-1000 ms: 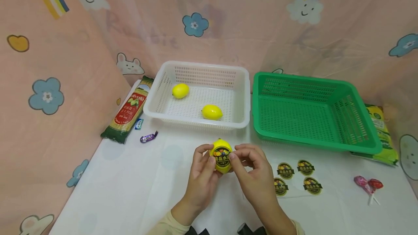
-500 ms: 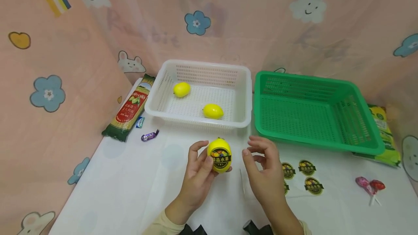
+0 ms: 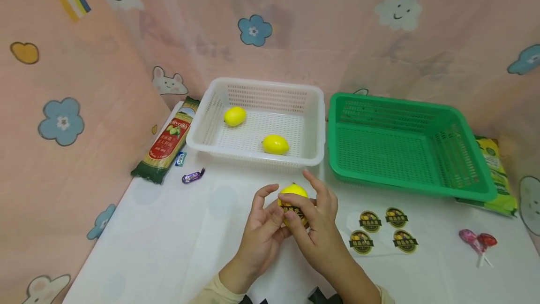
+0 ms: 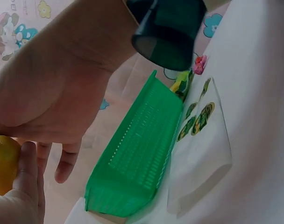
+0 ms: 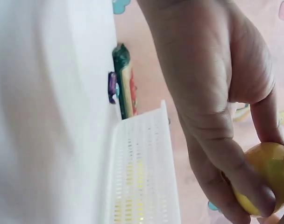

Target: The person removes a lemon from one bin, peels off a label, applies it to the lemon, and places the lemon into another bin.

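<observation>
"Where's the lemon [image 3: 294, 189]?"

"Between my hands, over the tabletop [image 3: 168, 247], on my side of the white basket [image 3: 253, 156]. My left hand [image 3: 260, 242] holds it with thumb and fingers. My right hand [image 3: 319, 226] pinches it from the other side, thumb and forefinger across the dark label [image 3: 290, 210], another finger sticking up past it."

"How much of it can you see?"

"The far end and a strip of label. My right thumb and forefinger cover much of the rest, so the near end is hard to make out. The left wrist view crops it at the left edge, the right wrist view at the right."

"Which way does it point?"

"Its nubbed tip points away from me, towards the baskets, and the long axis runs roughly that way too. I can't tell how steeply it tilts. The label faces me."

"Anything else half hidden?"

"A green-and-yellow packet [image 3: 491, 158], partly behind the green basket [image 3: 415, 189]."
</observation>
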`<state>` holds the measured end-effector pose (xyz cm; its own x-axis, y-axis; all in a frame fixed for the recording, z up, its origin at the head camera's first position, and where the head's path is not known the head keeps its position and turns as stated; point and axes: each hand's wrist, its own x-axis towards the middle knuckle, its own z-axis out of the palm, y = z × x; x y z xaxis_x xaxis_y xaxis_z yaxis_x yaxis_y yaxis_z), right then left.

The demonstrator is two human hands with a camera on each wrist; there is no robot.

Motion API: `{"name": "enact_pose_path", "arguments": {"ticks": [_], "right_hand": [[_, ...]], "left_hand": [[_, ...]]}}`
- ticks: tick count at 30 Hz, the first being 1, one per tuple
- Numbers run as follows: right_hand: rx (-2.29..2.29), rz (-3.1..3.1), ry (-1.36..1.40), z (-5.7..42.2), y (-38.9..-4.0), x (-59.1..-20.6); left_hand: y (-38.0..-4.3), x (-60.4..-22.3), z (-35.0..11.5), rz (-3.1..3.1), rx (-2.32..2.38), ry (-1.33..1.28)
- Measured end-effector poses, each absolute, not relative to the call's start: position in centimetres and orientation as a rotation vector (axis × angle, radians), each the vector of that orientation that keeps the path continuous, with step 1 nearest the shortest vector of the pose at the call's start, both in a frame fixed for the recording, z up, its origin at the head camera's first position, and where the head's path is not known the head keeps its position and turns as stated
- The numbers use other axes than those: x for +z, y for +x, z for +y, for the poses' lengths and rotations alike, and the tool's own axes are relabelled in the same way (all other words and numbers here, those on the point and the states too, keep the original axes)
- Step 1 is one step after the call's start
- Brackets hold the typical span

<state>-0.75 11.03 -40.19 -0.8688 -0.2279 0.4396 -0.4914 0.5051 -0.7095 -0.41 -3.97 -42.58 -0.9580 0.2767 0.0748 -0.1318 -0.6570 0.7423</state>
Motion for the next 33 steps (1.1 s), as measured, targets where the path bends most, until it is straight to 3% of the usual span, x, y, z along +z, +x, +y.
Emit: {"name": "enact_pose_path", "arguments": {"ticks": [15, 26, 33], "right_hand": [[1.17, -2.576, 0.64, 11.3, -1.0, -40.9], [1.359, -2.439, 0.627, 10.7, -0.8, -40.8], [1.29, -2.443, 0.551, 10.1, -0.9, -41.2]], "left_hand": [[-0.8, -42.3, -4.6, 1.128, 2.638, 0.144], [-1.0, -42.6, -4.4, 1.481, 2.626, 0.353], [-0.5, -42.5, -3.3, 1.567, 2.646, 0.324]]}}
